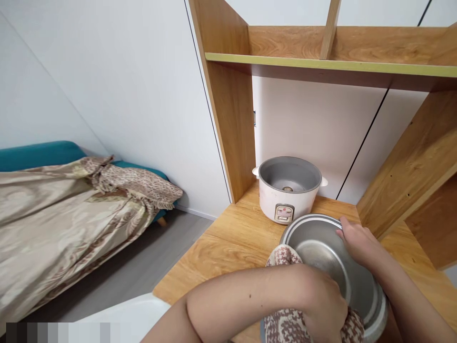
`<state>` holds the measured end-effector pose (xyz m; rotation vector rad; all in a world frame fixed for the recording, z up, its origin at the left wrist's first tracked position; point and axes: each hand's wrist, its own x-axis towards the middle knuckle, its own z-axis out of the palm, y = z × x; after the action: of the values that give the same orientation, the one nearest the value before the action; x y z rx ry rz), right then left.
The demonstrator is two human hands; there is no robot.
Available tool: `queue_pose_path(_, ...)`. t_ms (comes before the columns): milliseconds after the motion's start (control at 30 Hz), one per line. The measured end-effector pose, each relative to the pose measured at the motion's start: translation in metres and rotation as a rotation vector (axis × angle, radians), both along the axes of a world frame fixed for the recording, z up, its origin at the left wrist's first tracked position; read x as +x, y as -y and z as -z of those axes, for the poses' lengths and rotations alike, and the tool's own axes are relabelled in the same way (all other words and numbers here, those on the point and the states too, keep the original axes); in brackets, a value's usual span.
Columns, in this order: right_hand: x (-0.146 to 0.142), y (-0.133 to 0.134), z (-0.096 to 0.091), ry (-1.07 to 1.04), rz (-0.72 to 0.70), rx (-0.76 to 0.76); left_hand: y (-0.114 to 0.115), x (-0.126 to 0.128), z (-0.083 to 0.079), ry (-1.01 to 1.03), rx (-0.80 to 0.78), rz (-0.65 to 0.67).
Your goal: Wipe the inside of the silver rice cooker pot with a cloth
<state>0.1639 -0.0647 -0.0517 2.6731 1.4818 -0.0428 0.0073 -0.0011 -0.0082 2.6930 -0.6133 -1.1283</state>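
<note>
A silver metal pot (321, 247) is tilted, its inside facing me, at the front of the wooden desk. My right hand (360, 240) grips its far right rim, thumb and fingers closed over the edge. Across the near side of the pot reaches my left hand (326, 305), closed on a brown and white patterned cloth (285, 324). Part of that cloth lies against the pot's left rim; the fingers of the left hand are mostly hidden. Just behind the pot stands a white rice cooker body (267, 202), lidless, showing a grey inside.
A wooden shelf (303, 64) spans above the rice cooker, with an upright side panel (233, 124) at left and a slanting board (410, 157) at right. A white rounded surface (128, 312) shows below the desk (210, 252). Further left is a cloth-covered teal sofa (43, 155).
</note>
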Motion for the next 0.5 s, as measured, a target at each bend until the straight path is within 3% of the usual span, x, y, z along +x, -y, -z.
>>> queue_pose_path(267, 0.000, 0.000, -0.001, 0.000, -0.008, 0.002, 0.001, 0.001, 0.000, 0.006, -0.010, -0.005)
queue_pose_path(500, 0.000, 0.000, 0.001, -0.002, 0.002, -0.004, 0.000, 0.002, 0.009, 0.018, -0.087, -0.101)
